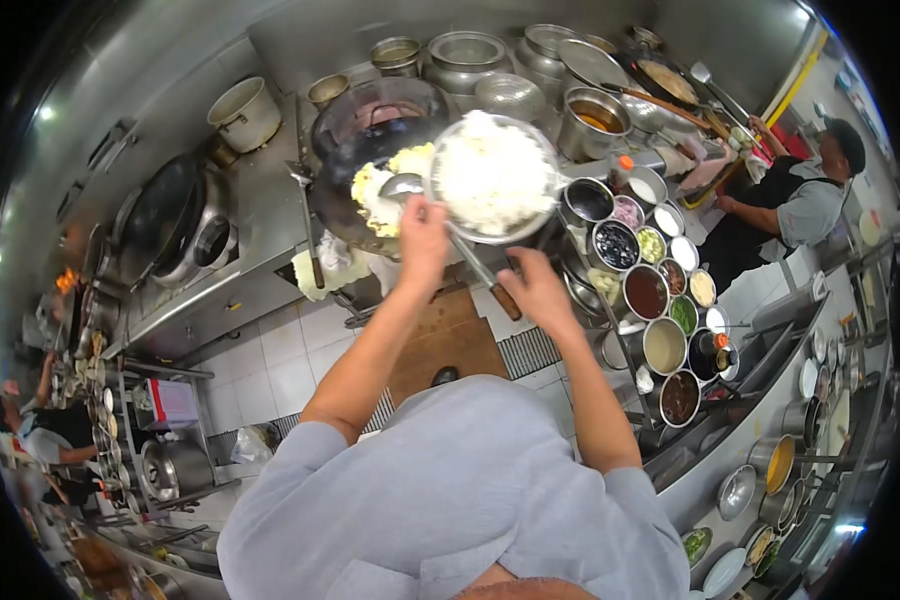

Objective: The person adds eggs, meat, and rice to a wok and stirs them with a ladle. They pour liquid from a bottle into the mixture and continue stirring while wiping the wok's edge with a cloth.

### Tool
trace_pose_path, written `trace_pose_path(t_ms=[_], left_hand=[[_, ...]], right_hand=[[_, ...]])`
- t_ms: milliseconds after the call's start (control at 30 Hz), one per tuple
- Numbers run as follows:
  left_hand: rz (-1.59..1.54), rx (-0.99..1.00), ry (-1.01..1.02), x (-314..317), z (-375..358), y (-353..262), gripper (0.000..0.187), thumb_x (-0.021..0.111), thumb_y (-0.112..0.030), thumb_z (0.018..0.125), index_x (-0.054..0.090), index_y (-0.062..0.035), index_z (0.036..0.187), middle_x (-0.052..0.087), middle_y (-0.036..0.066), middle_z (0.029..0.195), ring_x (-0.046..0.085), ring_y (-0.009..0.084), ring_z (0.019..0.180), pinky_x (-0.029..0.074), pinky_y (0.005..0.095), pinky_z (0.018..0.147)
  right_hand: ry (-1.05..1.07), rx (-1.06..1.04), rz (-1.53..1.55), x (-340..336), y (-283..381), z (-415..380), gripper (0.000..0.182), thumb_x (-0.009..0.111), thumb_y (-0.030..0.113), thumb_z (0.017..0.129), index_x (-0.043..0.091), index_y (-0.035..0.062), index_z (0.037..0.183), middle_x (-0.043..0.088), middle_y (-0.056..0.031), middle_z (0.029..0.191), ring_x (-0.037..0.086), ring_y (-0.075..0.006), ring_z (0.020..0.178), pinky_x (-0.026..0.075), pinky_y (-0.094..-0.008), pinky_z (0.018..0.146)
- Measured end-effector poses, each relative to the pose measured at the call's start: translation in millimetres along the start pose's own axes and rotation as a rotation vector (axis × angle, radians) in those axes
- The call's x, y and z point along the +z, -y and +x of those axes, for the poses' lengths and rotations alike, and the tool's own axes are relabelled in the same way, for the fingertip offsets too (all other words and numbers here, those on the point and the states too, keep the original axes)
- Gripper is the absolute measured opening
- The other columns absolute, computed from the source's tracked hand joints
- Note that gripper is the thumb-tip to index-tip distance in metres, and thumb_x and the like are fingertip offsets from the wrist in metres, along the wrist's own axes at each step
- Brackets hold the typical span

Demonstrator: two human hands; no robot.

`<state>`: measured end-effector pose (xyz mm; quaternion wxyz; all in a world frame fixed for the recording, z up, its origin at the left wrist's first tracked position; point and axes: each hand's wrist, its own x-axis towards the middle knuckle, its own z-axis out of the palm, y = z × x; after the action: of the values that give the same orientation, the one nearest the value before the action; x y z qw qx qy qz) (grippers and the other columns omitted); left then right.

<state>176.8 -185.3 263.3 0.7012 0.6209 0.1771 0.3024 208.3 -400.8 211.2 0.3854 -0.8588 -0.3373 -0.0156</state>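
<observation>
Bright, fairly even light, white glare (pixel 850 528) at lower right, fisheye-bent edges, black corners

The person wore a plain shirt (pixel 450 490) of pale grey with a bluish cast, its cloth smooth across the broad front, with soft creases and faint shading. Both sleeves were short: the left sleeve (pixel 280 480) and the right sleeve (pixel 640 530) were cut wide and matched the body in colour, ending above the elbow. Near the neck lay a collar (pixel 370 580) in the same cloth — flat, with angular edges. Below the sleeves the forearms were uncovered, and the left hand (pixel 425 235) and right hand (pixel 540 285) were bare. Beyond the shirt's edge showed one shoe (pixel 445 376) — dark, with a rounded toe
</observation>
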Motion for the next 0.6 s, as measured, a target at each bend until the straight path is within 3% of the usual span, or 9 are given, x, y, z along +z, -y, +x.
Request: trace_pose_path(t_ms=[67,100,233,300,400,467,567,600], left_hand=[[0.097,0.05,-0.098,-64.2,35.6,-5.3,0.012,0.059,-0.012,0.094,0.055,-0.0069,0.084,0.054,-0.001,0.074,0.05,0.0083,0.066,0.044,0.0256,0.055],[0.123,0.039,-0.124,-98.2,57.7,6.4,0.012,0.059,-0.012,0.093,0.055,-0.0065,0.083,0.052,-0.002,0.072,0.049,0.0077,0.066,0.043,0.0252,0.055],[0.346,0.128,-0.193,-208.9,138.6,52.2,0.017,0.061,-0.013,0.09,0.051,-0.0078,0.077,0.051,-0.001,0.071,0.048,0.0079,0.062,0.045,0.0259,0.054],[0.372,0.107,-0.204,-241.0,180.5,74.7,0.019,0.062,-0.012,0.088,0.049,-0.0059,0.075,0.051,0.001,0.067,0.05,0.0107,0.059,0.045,0.0303,0.051],[0.536,0.103,-0.185,-251.5,226.3,74.0,0.022,0.062,-0.014,0.086,0.049,-0.0037,0.073,0.052,0.008,0.061,0.055,0.0185,0.054,0.045,0.0378,0.053],[0.751,0.093,-0.126,-238.2,246.5,44.6,0.02,0.062,-0.015,0.086,0.051,-0.0022,0.075,0.057,0.015,0.067,0.061,0.0303,0.063,0.048,0.0446,0.062],[1.119,0.632,-0.085,-211.5,276.0,29.9,0.014,0.061,-0.013,0.084,0.054,-0.0017,0.079,0.06,0.02,0.079,0.061,0.0392,0.076,0.048,0.0493,0.071],[1.125,0.632,-0.005,-191.3,268.1,17.3,0.01,0.061,-0.012,0.083,0.058,-0.0016,0.084,0.06,0.022,0.09,0.059,0.0434,0.085,0.047,0.0528,0.075]], right_hand=[[0.257,0.065,-0.189,35.5,31.1,18.8,0.066,0.065,0.029,0.09,0.037,0.0055,0.145,0.054,-0.0254,0.129,0.06,-0.0439,0.109,0.051,-0.05,0.088],[0.398,0.195,-0.239,43.4,42.9,28.6,0.062,0.063,0.025,0.091,0.038,0.0055,0.145,0.057,-0.0274,0.126,0.06,-0.0457,0.108,0.048,-0.0532,0.088],[0.264,0.238,-0.085,50.8,17.9,23.8,0.062,0.06,0.016,0.091,0.036,0.0095,0.148,0.064,-0.0313,0.111,0.059,-0.0499,0.105,0.047,-0.0533,0.091],[0.231,0.307,0.025,45.3,21.9,7.4,0.062,0.059,0.016,0.092,0.035,0.0097,0.149,0.063,-0.0317,0.115,0.058,-0.0502,0.107,0.047,-0.0514,0.093],[0.172,0.45,0.215,25.0,53.6,-1.1,0.06,0.059,0.014,0.095,0.035,0.0081,0.15,0.056,-0.0309,0.131,0.055,-0.0449,0.122,0.044,-0.0437,0.101],[0.11,0.476,0.31,21.6,60.1,-2.1,0.059,0.059,0.012,0.095,0.036,0.0066,0.15,0.053,-0.0286,0.138,0.052,-0.0406,0.129,0.042,-0.041,0.105],[0.044,0.494,0.416,22.3,64.5,-3.9,0.059,0.059,0.009,0.096,0.036,0.0044,0.15,0.049,-0.0249,0.145,0.049,-0.0358,0.135,0.039,-0.0385,0.108],[0.035,0.493,0.435,24.4,64.1,-5.3,0.059,0.059,0.009,0.096,0.036,0.0041,0.15,0.049,-0.0245,0.145,0.049,-0.0355,0.135,0.039,-0.0383,0.108]])
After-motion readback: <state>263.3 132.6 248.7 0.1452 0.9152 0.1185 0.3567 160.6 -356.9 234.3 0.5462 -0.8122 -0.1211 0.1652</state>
